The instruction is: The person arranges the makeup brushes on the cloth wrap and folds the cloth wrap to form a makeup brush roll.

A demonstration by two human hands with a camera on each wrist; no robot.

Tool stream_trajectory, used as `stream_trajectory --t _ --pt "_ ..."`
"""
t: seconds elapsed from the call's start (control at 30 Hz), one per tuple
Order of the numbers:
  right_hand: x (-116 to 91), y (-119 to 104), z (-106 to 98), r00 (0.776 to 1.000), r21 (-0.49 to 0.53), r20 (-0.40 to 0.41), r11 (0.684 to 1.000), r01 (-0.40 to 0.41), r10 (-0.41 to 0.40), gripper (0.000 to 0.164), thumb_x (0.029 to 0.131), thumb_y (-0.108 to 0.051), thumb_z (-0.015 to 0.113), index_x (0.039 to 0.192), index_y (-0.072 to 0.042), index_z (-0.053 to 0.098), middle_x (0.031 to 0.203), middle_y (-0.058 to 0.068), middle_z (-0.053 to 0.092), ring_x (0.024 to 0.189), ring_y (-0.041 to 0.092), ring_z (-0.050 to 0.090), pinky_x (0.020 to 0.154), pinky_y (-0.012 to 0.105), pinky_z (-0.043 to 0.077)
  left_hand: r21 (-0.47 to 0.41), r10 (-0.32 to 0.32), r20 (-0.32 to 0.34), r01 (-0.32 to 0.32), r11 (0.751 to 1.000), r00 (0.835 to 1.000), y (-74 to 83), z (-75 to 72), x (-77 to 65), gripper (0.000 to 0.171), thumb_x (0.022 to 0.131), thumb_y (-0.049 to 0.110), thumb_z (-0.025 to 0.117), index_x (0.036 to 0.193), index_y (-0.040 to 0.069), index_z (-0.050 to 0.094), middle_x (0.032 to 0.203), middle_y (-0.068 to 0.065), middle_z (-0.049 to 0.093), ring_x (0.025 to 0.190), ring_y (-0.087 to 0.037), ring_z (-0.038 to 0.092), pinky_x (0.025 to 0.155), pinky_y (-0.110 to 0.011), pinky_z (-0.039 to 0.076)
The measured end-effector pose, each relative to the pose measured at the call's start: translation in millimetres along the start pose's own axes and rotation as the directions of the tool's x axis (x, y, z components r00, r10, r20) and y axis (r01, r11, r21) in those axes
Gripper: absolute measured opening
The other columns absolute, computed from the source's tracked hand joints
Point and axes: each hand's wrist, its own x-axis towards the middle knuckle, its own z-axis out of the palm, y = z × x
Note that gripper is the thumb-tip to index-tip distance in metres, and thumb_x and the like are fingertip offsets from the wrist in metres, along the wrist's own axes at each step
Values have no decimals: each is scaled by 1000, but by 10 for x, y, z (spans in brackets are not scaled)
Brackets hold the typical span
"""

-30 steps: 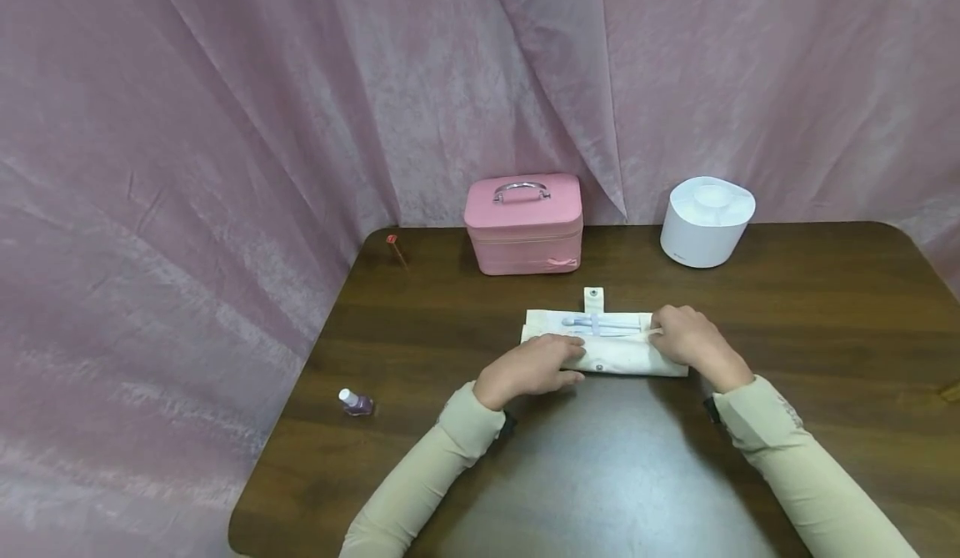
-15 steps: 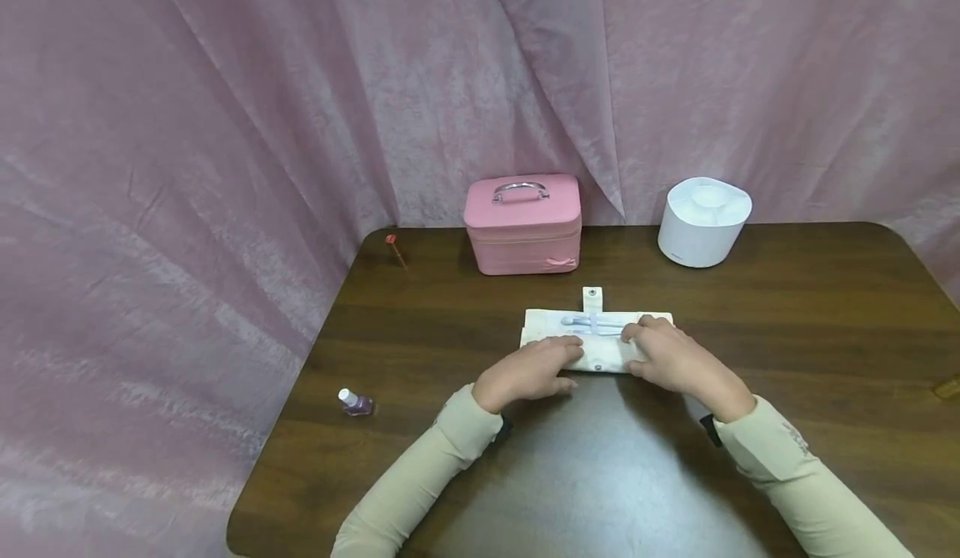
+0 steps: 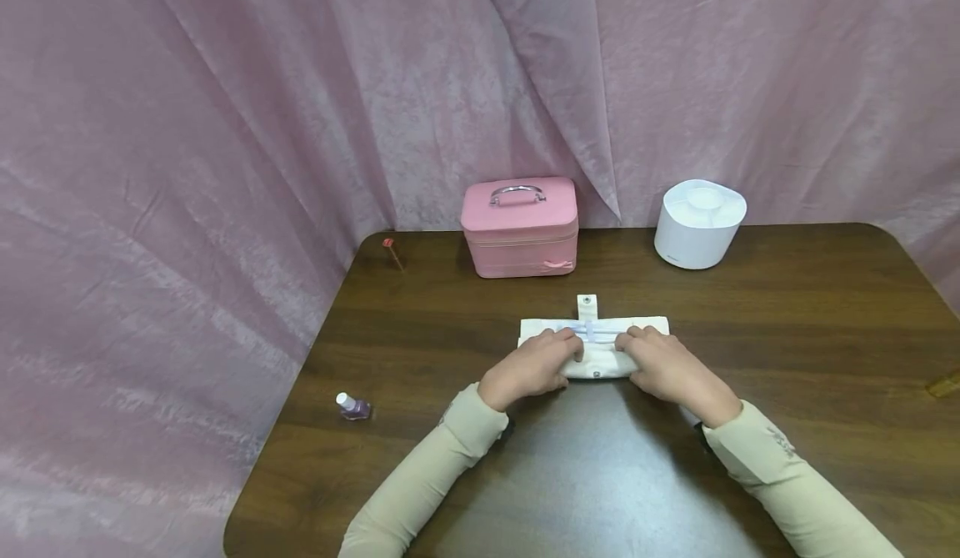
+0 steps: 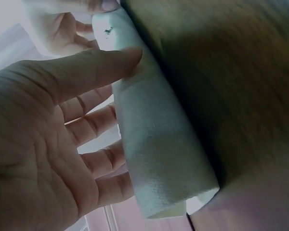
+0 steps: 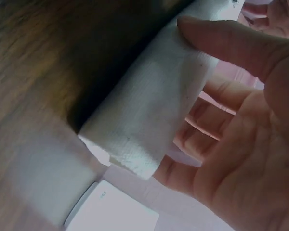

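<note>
A white cloth brush roll (image 3: 600, 365), partly folded, lies across the middle of the table. Slim light-blue tools (image 3: 605, 333), likely brushes, show along its far part. A short strap with a metal snap (image 3: 587, 308) sticks out from the far edge. My left hand (image 3: 531, 364) grips the folded near side left of centre, thumb in front and fingers over the top. To the right, my right hand (image 3: 666, 368) holds the same fold in a like way. Both wrist views show the cloth (image 4: 159, 130) as a thick rounded fold between thumb and fingers.
Behind the roll stand a pink case (image 3: 520, 228) with a metal handle and a white tub-shaped organizer (image 3: 697, 224). A lipstick-like tube (image 3: 393, 254) is at the far left, a purple nail polish bottle (image 3: 354, 407) nearer. A golden item (image 3: 943, 384) sits at the right edge.
My right hand has slid left from the roll's right end to nearer its middle. Fingers of both hands have curled further over the fold, covering more of the light-blue tools.
</note>
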Motion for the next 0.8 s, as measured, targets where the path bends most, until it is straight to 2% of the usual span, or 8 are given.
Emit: stream_trajectory --t 0.23,0.43,0.67,0.8 --pt "-31 -22 -82 997 87 76 996 14 -21 28 74 3 72 102 1 68 94 6 65 82 23 58 74 43 49 -51 53 -15 -54 997 998 -30 -4 4 23 86 -2 72 104 10 64 99 2 61 85 -12 56 78 -24 46" --pt "-41 -7 -120 991 145 101 987 68 -83 20 77 4 70 97 -1 69 87 0 63 77 16 53 72 40 48 -125 46 -16 -47 991 999 -45 -48 8 21 90 -8 61 102 9 65 91 4 61 79 -10 53 73 -22 44" --pt "22 77 -217 973 243 221 970 9 -64 20 86 0 66 105 -2 70 85 -3 61 74 14 50 69 34 43 -190 23 6 -22 981 1000 -97 -102 58 25 92 -8 58 110 7 67 92 1 64 74 -12 53 67 -21 44" --pt "86 158 -260 963 288 259 958 -5 -73 20 88 0 63 107 -1 70 84 -2 60 74 14 50 70 34 44 -205 5 -2 -6 979 1000 -162 -117 118 27 93 -7 58 114 7 69 94 -1 66 75 -13 52 69 -23 44"
